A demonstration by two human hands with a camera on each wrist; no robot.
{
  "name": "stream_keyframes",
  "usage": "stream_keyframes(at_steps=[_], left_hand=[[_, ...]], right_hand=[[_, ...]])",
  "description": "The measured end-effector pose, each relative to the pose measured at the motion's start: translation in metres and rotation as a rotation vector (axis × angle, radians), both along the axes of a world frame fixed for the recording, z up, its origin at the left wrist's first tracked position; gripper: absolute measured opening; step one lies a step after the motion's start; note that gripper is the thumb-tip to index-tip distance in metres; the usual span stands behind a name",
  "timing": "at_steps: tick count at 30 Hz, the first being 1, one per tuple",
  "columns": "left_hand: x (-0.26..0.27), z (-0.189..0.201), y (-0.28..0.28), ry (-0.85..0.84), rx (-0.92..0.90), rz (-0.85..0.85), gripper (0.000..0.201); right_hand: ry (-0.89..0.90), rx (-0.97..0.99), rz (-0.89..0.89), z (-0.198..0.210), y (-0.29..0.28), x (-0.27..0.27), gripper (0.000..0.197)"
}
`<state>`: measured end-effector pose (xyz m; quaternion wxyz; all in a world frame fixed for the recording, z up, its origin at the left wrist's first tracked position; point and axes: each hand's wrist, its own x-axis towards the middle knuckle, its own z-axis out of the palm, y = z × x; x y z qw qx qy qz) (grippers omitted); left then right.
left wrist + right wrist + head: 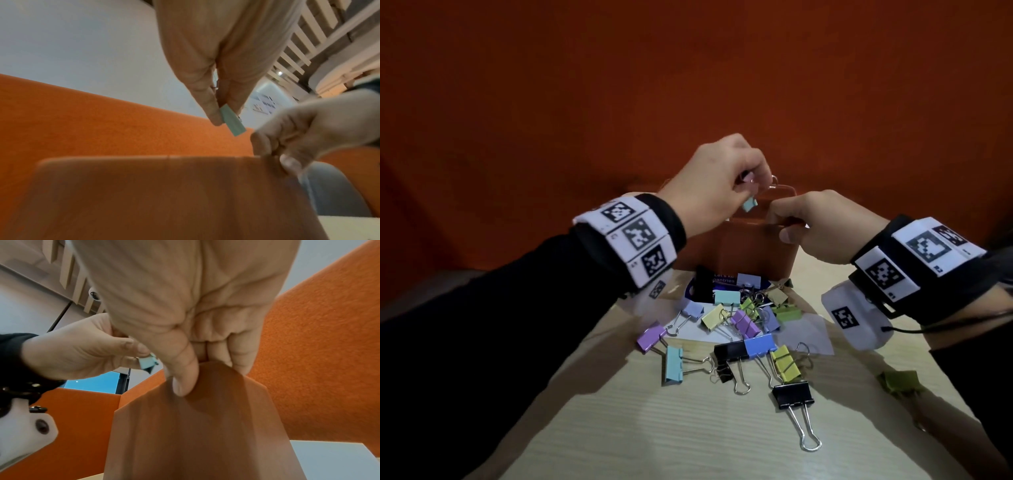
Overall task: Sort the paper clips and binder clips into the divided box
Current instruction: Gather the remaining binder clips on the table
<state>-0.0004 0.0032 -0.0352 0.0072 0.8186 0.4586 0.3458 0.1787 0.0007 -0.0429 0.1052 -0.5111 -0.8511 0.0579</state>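
Pinching a teal binder clip (749,204), the left hand (717,181) hovers above the box (750,246) gripped by the right hand (822,226).

- hands: 2, namely left hand (717,185) and right hand (822,229)
- box (753,253): 1, orange-brown
- teal binder clip (749,205), held off the table: 1
- binder clips on the table (744,323): at least 16; the pile overlaps, so the exact count is uncertain
- black clips (792,394) among those: 3
- marker wristbands (635,236): 2

The pale wood surface (688,428) carries a brown box (750,246) under the fingers (774,214), binder clips (743,329) heaped nearer, and white paper (804,332).
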Motion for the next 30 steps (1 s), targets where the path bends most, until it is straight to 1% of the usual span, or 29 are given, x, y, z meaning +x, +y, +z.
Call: stream_keyframes(at_steps=[3, 4, 7, 9, 11, 13, 14, 16, 17, 18, 19, 21, 23, 24, 26, 28, 30], left_hand=[[0.006, -0.009, 0.012, 0.175, -0.097, 0.039, 0.016], [0.005, -0.012, 0.014, 0.211, -0.132, 0.042, 0.019], [-0.001, -0.013, 0.012, 0.206, -0.256, 0.036, 0.033], [-0.003, -0.012, 0.01, 0.198, -0.303, 0.011, 0.037], [-0.005, -0.011, 0.008, 0.145, -0.315, -0.036, 0.037], [-0.007, -0.011, 0.004, 0.103, -0.27, -0.068, 0.032], [-0.009, -0.011, 0.001, 0.099, -0.226, -0.074, 0.025], [-0.013, -0.01, -0.008, 0.122, -0.164, -0.066, 0.009], [-0.016, -0.009, -0.014, 0.158, -0.184, -0.045, 0.009], [-0.02, -0.008, -0.019, 0.225, -0.243, -0.014, 0.013], [-0.023, -0.009, -0.025, 0.321, -0.339, 0.023, 0.016], [-0.032, -0.013, -0.033, 0.508, -0.572, 0.071, 0.018], [-0.042, -0.02, -0.039, 0.621, -0.779, 0.104, 0.023], [-0.046, -0.023, -0.041, 0.656, -0.846, 0.124, 0.025], [-0.051, -0.028, -0.045, 0.721, -0.922, 0.161, 0.03], [-0.052, -0.031, -0.05, 0.776, -0.951, 0.186, 0.036], [-0.05, -0.035, -0.053, 0.769, -0.968, 0.18, 0.036]], right_hand=[[-0.008, 0.012, -0.027, 0.001, -0.003, 0.0, 0.016], [-0.01, 0.015, -0.028, 0.001, -0.004, 0.0, 0.016], [-0.011, 0.011, -0.035, 0.003, -0.004, 0.0, 0.017], [-0.005, 0.003, -0.032, 0.002, -0.004, 0.001, 0.017], [-0.001, 0.001, -0.024, 0.003, -0.003, 0.001, 0.016], [0.0, 0.0, -0.019, 0.003, -0.004, 0.0, 0.017], [0.0, 0.0, -0.017, 0.002, -0.004, 0.0, 0.017], [0.001, -0.003, -0.014, 0.002, -0.004, 0.0, 0.017], [0.004, -0.009, -0.011, 0.002, -0.003, 0.0, 0.017], [0.008, -0.019, -0.007, 0.001, -0.002, 0.0, 0.018], [0.012, -0.03, -0.003, 0.001, -0.001, 0.0, 0.018], [0.016, -0.049, 0.0, 0.0, 0.0, 0.0, 0.018], [0.024, -0.058, -0.001, 0.0, 0.001, 0.0, 0.018], [0.027, -0.059, -0.002, -0.001, 0.001, 0.0, 0.018], [0.03, -0.051, -0.005, -0.001, 0.001, 0.0, 0.018], [0.026, -0.044, -0.004, -0.001, 0.0, 0.0, 0.017], [0.024, -0.039, 0.001, -0.001, 0.0, 0.0, 0.018]])
